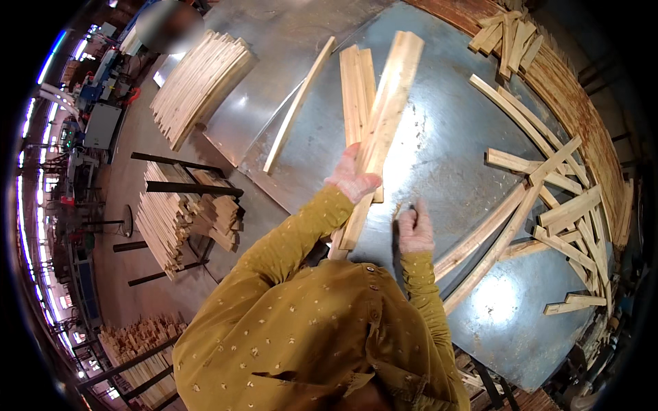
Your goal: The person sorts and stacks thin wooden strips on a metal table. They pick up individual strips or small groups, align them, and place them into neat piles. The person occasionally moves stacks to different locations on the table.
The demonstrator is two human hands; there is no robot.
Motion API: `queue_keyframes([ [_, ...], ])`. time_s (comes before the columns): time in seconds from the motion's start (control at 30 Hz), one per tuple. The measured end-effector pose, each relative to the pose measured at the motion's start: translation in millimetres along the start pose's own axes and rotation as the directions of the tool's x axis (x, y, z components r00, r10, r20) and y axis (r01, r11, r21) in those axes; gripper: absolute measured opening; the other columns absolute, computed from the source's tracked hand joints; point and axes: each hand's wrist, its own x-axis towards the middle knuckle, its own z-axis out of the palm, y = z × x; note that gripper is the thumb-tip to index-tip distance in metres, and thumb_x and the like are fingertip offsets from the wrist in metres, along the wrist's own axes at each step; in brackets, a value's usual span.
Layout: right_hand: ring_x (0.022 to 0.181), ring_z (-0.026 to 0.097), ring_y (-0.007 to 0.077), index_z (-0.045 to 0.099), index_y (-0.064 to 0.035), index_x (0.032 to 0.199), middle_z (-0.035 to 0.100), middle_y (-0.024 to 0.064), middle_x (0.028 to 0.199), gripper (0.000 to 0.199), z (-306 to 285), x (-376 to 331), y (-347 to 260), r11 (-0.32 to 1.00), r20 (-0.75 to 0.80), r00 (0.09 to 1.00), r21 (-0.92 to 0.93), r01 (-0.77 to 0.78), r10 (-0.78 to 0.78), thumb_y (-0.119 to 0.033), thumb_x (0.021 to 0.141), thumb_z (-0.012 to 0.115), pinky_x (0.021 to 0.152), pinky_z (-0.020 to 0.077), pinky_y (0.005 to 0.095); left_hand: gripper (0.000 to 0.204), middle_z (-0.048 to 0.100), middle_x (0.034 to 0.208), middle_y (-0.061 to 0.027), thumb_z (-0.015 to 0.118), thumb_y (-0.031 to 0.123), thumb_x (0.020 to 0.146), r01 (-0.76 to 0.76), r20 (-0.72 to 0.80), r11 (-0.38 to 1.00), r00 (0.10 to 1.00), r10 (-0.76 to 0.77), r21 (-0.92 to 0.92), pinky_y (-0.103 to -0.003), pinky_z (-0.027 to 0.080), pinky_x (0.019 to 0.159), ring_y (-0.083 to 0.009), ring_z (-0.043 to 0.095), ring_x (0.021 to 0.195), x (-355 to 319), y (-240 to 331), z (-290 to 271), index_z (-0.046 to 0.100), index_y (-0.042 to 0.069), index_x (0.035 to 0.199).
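My left hand (353, 177) is wrapped round a long pale wooden board (389, 103), which slants up and away over the metal table. Whether it holds one board or several pressed together is hard to see. Under and beside that board lie more wooden strips (353, 92), pointing away from me. My right hand (416, 229) is just right of the held board's near end, apart from it, low over the metal tabletop (439, 185). Its fingers are curled in, and what they hold, if anything, is hidden.
A single strip (299, 106) lies to the left on the table. Loose strips cross in a heap (565, 205) at the right, and short pieces (507, 38) lie at the far right. Stacked strips (202, 82) and a loaded rack (164, 222) stand left, beyond the table edge.
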Motion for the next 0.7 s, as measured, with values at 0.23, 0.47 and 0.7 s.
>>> queue_keyframes([
  [0.23, 0.132, 0.042, 0.0307, 0.004, -0.0013, 0.154, 0.037, 0.0196, 0.146, 0.108, 94.2, -39.6, -123.3, 0.850, 0.533, 0.840, 0.390, -0.355, 0.106, -0.010, 0.074, 0.076, 0.113, 0.0338, 0.0407, 0.083, 0.059, 0.126, -0.0121, 0.078, 0.014, 0.082, -0.071, -0.042, 0.863, 0.997, 0.057, -0.500, -0.032, 0.052, 0.092, -0.0222, 0.060, 0.108, 32.7, -53.8, -42.9, 0.030, 0.002, 0.148],
  [0.47, 0.106, 0.058, 0.0231, 0.019, -0.0028, 0.152, 0.054, 0.0131, 0.123, 0.094, 79.1, -66.0, -79.1, 0.824, 0.136, 0.991, 0.560, -0.082, 0.006, 0.006, 0.073, 0.070, 0.092, 0.0503, 0.0351, 0.056, 0.062, 0.112, -0.0118, 0.068, 0.026, 0.092, 0.392, 0.535, 0.603, 0.842, 0.068, -0.695, -0.039, 0.060, 0.076, -0.0240, 0.066, 0.090, 33.0, -40.7, -61.9, 0.045, 0.004, 0.138],
  [0.7, 0.090, 0.058, 0.0184, 0.027, -0.0048, 0.148, 0.056, 0.0094, 0.106, 0.086, 8.0, -76.3, -50.4, 0.822, -0.078, 0.963, 0.542, -0.176, 0.258, 0.008, 0.072, 0.067, 0.074, 0.0547, 0.0303, 0.041, 0.064, 0.104, -0.0142, 0.064, 0.029, 0.094, 0.321, 0.618, 0.692, 0.752, 0.228, -0.647, -0.040, 0.059, 0.066, -0.0263, 0.067, 0.079, 110.1, 18.7, 30.0, 0.052, 0.006, 0.126],
])
